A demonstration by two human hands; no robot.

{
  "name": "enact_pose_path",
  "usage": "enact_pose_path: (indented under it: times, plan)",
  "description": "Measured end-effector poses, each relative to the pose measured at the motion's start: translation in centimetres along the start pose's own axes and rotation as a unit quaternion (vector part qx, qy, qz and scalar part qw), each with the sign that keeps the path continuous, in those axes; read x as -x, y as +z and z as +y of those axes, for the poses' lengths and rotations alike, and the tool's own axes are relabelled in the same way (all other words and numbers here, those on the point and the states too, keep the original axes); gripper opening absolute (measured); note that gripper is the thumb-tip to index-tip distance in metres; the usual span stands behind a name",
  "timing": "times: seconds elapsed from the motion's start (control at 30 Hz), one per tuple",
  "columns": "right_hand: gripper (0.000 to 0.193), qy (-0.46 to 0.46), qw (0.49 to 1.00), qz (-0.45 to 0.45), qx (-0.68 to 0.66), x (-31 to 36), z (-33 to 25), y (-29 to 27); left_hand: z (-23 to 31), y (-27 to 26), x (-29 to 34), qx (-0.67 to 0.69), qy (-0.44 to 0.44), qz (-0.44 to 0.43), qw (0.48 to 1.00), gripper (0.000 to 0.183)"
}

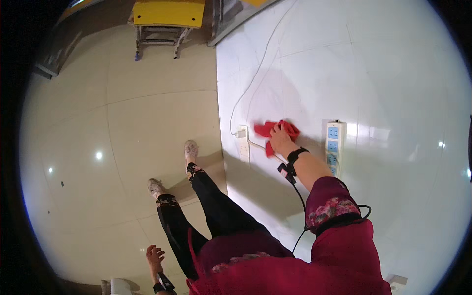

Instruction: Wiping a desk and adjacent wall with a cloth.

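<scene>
Floor (73,128): glossy beige tile, thin dark joints, bright light reflections (99,155). Wall (403,98) at right: white, glossy, faintly seamed. Yellow-topped piece of furniture (168,13) on legs stands at top, left of wall.

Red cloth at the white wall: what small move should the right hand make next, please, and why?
Perhaps the right hand should ease the red cloth away from the wall socket: the cloth is close beside it, and a plug sits in it.
</scene>
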State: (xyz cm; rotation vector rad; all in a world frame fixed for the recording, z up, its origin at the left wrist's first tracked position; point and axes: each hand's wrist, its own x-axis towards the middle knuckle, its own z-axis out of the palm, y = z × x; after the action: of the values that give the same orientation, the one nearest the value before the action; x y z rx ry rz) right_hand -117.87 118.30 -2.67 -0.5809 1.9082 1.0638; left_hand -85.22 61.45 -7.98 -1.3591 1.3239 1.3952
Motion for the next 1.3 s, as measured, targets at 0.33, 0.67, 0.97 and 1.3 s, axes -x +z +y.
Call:
enact_pose_path:
  times: [0.33,0.67,0.97,1.3]
  plan:
    - [0.036,0.306,0.928,0.193,0.092,-0.9,11.7,-7.8,-1.8,-3.5,-0.3,0.015,0.014,0.002,1.000,0.025]
    - [0.032,0.130,0.983,0.121,0.052,0.4,5.8,-3.2,1.7,-2.2,0.0,-0.001,0.009,-0.001,1.000,0.021]
    - [0.031,0.157,0.981,-0.044,-0.104,2.3,2.3,-3.8,3.8,-2.7,-0.6,0.007,0.031,0.013,0.999,0.021]
    - [0.029,0.199,0.974,0.048,0.094,2.4,5.8,-6.0,3.6,-3.3,-0.4,0.005,0.044,0.004,0.999,0.023]
